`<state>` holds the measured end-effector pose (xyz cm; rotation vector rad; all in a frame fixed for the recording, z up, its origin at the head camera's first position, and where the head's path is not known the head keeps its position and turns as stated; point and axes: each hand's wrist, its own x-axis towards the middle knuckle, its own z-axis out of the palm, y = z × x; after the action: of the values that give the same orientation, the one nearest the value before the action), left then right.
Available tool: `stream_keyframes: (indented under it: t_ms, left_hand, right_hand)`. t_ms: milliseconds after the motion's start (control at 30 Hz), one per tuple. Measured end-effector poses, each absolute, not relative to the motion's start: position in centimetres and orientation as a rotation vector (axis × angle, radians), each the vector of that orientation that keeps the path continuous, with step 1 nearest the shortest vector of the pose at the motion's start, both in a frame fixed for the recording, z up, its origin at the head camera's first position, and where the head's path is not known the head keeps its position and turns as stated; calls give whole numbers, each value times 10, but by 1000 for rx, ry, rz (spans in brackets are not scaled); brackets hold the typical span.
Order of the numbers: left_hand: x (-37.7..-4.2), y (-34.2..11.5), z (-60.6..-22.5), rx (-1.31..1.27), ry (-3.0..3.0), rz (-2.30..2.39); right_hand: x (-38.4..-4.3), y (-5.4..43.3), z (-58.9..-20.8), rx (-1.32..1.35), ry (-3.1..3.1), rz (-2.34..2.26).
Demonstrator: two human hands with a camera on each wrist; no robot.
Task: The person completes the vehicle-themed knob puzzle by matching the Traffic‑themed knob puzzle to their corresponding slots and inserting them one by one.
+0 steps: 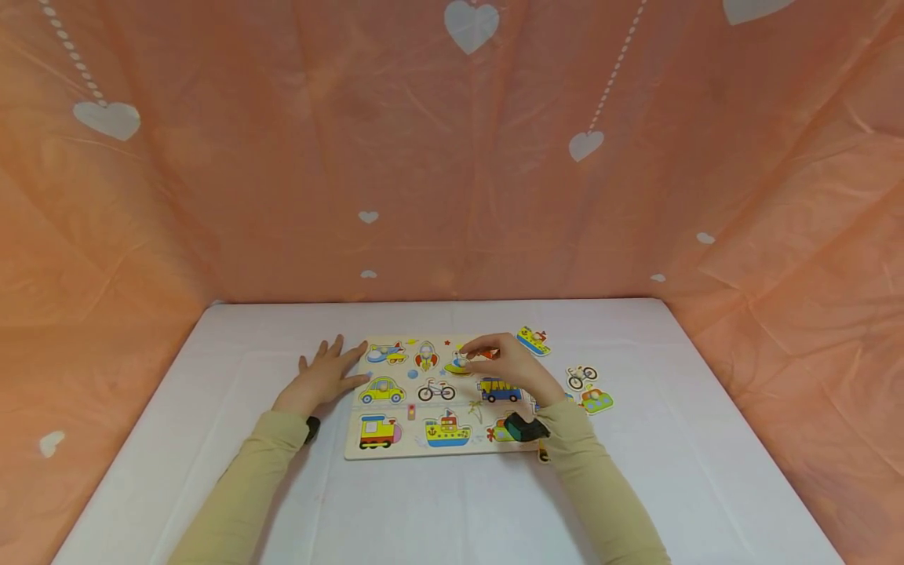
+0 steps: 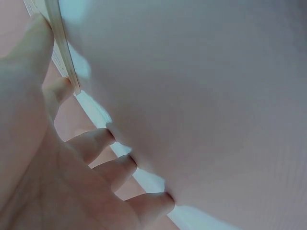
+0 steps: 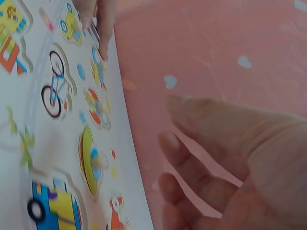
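Observation:
A wooden puzzle board [image 1: 424,454] printed with vehicles lies on the table. My left hand [image 1: 321,384] rests at its left side with fingers spread; in the left wrist view the thumb [image 2: 36,40] and index finger touch the board's edge. My right hand [image 1: 517,369] hovers over the upper right of the board, thumb and fingers bent and apart. Nothing shows between them in the right wrist view. Just beyond its fingertips, a yellow-green flying saucer piece [image 3: 88,160] with a knob sits at its outline. The rocket piece [image 1: 427,357] and car piece [image 1: 382,390] lie on the board.
Right of the board lie loose pieces: a ship [image 1: 533,341], a bicycle [image 1: 581,377] and a green submarine [image 1: 597,400]. Another piece [image 1: 543,453] peeks out under the right wrist. Orange curtains with white hearts [image 1: 472,27] enclose the white table [image 1: 424,518] at the back and sides.

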<state>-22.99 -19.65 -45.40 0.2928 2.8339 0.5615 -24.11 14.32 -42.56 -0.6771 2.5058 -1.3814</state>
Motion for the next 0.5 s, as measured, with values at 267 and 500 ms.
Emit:
stream_keyframes:
  t_ms: [267,500]
  left_hand:
    - [-231,-196,-456,301,2833,543]
    - [-232,-197,-457,319,2836,540]
  right_hand:
    - [-242,170,-427,-710,2416,-1362]
    - [-242,192,-422,-703,2379,-1337]
